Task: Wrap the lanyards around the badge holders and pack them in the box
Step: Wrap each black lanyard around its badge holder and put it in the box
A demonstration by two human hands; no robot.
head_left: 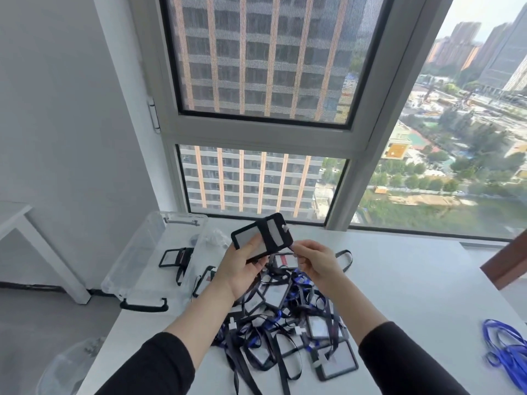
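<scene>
Wrap looks nearly done: badge holder (256,236) held up in the air above the pile (285,323), with a black lanyard (271,230) wound across its middle in several turns. The left hand (242,266) grips the holder from below, thumb on the clear face, fingers curled behind. The right hand (316,263) is just to the right, thumb and forefinger pinching the loose tail of the lanyard at the holder's near-right corner, other fingers curled in.

Clear box (137,266) sits at the far left of the worktop (413,280), lid off, one wrapped holder (175,258) already inside. The pile sits near-centre and is heavily tangled. Loose blue lanyards (504,352) lie at the near right edge.

Risks, judged:
- tail not tucked or secured, so the turns spring loose once the pinch lets go or on the carry to the box
- tail may trail into the tangle below, so lifting away could drag other holders along or off the worktop
- the left grip is low on the holder, so a hard pull on the tail could twist it out
- a loosely wrapped one dropped in the box could unwind over the one already there
</scene>
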